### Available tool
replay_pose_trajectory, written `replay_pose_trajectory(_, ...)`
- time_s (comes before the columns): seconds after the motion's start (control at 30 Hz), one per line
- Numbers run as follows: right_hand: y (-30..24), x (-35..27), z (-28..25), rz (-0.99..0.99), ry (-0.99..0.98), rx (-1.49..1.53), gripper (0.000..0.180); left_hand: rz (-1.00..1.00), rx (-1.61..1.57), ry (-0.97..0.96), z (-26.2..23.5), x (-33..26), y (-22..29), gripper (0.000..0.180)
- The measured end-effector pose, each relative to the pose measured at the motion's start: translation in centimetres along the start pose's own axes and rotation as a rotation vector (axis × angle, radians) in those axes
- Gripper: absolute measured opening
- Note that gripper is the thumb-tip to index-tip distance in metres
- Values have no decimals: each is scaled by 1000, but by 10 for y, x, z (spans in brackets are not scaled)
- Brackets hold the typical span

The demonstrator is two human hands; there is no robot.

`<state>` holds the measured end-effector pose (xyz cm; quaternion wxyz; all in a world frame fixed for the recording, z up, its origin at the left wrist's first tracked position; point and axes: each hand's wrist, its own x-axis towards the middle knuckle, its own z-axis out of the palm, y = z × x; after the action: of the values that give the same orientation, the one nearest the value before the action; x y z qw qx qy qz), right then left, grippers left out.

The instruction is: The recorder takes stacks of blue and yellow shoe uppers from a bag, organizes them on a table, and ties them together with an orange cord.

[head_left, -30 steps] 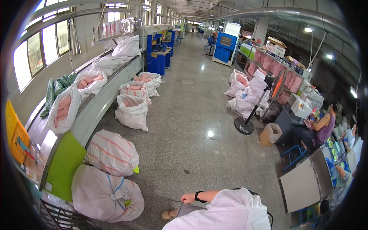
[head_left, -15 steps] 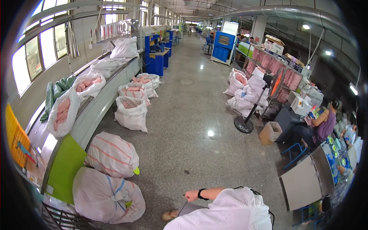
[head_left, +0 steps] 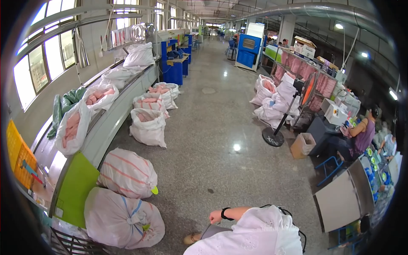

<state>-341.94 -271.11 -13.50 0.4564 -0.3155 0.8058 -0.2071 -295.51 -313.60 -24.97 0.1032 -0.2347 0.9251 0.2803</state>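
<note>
The blue-striped sack [head_left: 106,219] is lying on the floor, already knotted, left of the person's right hand [head_left: 216,216] and apart from it. The fingers are looking curled; I can't tell whether they're gripping anything. The left hand isn't showing. Beyond, white sacks [head_left: 148,132] are standing open, not yet tied, showing pink pieces [head_left: 160,89].

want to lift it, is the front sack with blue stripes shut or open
Shut: the blue-striped sack has its mouth gathered into a knotted-looking bunch, with no opening showing.
</note>
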Motion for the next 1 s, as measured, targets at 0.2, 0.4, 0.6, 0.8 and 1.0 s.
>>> replay_pose_trajectory(0.2, 14, -1, 5, 15, 40, 28, 21, 19, 33, 47, 0, 1, -2, 30)
replay_pose_trajectory(0.4, 37, -19, -9, 105, 42, -232, 18, 29, 64, 95, 0, -2, 3, 30)
replay_pose_trajectory(0.6, 72, -62, -35, 238, 137, -140, 20, 39, 103, 159, -6, -1, -3, 30)
replay_pose_trajectory(0.8, 83, -80, -46, 514, 102, -158, 23, 43, 123, 219, 5, -6, -6, 30)
replay_pose_trajectory(1.0, 64, -71, -58, 595, 100, -155, 24, 35, 143, 267, 12, -19, 1, 30)
